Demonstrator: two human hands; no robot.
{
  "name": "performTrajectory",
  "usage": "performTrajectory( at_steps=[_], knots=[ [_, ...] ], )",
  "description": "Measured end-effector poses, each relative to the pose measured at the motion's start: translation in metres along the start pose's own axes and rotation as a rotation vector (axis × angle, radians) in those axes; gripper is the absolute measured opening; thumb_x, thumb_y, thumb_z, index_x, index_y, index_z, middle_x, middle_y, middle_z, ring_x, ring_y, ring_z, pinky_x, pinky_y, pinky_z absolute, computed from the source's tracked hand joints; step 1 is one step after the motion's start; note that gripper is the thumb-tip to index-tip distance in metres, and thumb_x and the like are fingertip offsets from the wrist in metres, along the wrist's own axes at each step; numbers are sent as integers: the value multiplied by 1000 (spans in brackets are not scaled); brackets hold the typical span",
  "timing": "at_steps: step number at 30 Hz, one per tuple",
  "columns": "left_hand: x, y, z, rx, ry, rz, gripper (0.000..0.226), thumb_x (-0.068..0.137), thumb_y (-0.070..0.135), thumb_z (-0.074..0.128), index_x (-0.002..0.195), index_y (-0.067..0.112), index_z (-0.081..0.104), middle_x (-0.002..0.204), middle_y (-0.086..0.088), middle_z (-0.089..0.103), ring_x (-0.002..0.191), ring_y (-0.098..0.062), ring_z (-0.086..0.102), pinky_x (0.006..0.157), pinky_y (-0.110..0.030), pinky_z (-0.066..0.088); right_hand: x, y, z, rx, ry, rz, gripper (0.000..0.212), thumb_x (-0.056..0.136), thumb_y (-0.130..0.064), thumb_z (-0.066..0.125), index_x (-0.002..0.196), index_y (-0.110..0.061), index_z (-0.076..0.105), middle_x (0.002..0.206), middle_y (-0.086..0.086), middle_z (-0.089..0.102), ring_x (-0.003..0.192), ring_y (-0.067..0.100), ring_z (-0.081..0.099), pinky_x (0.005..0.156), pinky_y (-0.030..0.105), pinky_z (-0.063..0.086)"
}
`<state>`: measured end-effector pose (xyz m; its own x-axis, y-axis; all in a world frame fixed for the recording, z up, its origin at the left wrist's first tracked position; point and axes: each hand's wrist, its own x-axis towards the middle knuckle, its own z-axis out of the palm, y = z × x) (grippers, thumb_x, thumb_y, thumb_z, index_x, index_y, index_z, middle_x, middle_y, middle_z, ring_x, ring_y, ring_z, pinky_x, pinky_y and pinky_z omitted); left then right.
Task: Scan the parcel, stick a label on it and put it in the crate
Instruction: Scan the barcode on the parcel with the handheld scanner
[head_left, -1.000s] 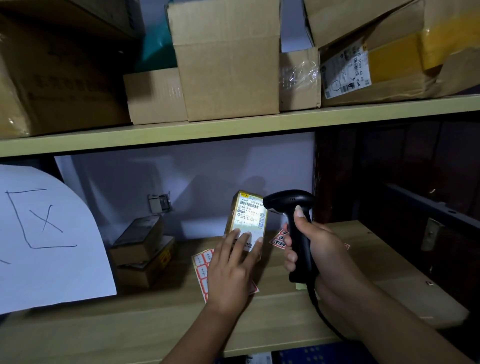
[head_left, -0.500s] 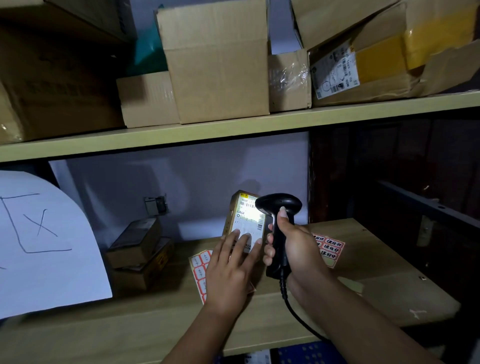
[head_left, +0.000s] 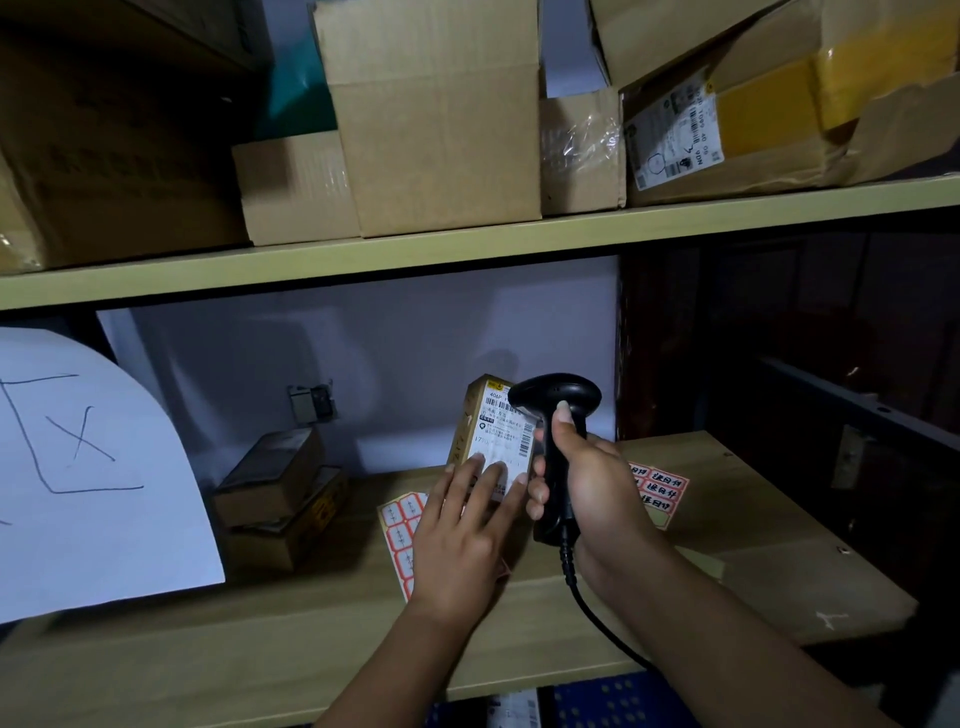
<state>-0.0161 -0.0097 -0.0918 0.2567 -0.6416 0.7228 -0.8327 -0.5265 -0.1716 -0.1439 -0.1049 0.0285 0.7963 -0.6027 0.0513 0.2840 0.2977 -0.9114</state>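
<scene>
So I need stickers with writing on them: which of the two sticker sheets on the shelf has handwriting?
The sticker sheet right of the scanner, behind the right hand; the sheet under the left hand looks blank.

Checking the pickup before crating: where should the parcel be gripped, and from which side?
Probably across its narrow side faces near the top, coming from above. The parcel stands upright, the left hand only steadying its label face, and the scanner crowds its right.

One parcel (head_left: 496, 439), one barcode scanner (head_left: 558, 447), two label sheets (head_left: 400, 530) (head_left: 660, 491), two small stacked boxes (head_left: 275, 493), two hands (head_left: 457, 540) (head_left: 592, 493).
</scene>
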Motion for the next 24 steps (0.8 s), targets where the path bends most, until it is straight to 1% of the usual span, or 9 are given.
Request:
performTrajectory(
  at_steps=[3,5,9,13,18,20,22,24],
  knots=[
    [0,0,1,10,13,7,90,52,28,99,137,22,67,145,-8,49,142,-34,44,115,-51,37,0,1,1,3,0,-5,39,102,-45,53,90,-8,59,55,10,45,40,22,42,45,31,38],
    [0,0,1,18,20,14,88,55,30,99,136,21,67,145,-9,50,142,-34,44,115,-52,37,-1,1,2,-1,3,-5,42,102,-46,53,85,-7,59,53,9,46,40,22,42,46,33,38],
    [0,1,1,39,13,16,87,57,30,97,138,22,66,144,-11,56,142,-34,44,116,-52,37,-1,0,3,2,19,-4,43,102,-44,54,82,-6,57,53,8,47,40,22,42,48,34,38],
    [-1,0,1,39,-6,9,89,57,36,98,139,23,66,147,-9,50,143,-34,43,118,-50,34,2,3,1,-20,13,-8,45,101,-48,54,81,-8,57,54,8,46,41,21,42,49,35,37],
    [-1,0,3,18,18,7,84,62,33,97,140,24,65,146,-8,51,144,-34,44,119,-50,34,3,4,0,-27,16,10,53,100,-50,54,68,-8,51,51,10,44,41,24,41,49,34,37],
    [-1,0,3,18,15,7,86,62,36,98,140,23,65,147,-8,49,144,-34,42,120,-50,32,3,4,0,-20,13,17,54,100,-50,54,64,-10,52,50,9,45,40,24,42,49,35,38],
    [-1,-1,3,12,11,8,88,59,37,99,138,23,66,147,-8,49,144,-34,42,119,-49,32,1,4,0,-6,12,20,51,100,-49,54,69,-8,54,51,8,46,40,22,43,48,34,39],
    [-1,-1,4,10,16,11,88,58,35,98,139,23,65,147,-8,50,144,-34,42,121,-49,30,-1,1,0,29,1,15,44,102,-45,54,80,-7,55,54,7,46,40,20,43,46,32,39]
  ],
)
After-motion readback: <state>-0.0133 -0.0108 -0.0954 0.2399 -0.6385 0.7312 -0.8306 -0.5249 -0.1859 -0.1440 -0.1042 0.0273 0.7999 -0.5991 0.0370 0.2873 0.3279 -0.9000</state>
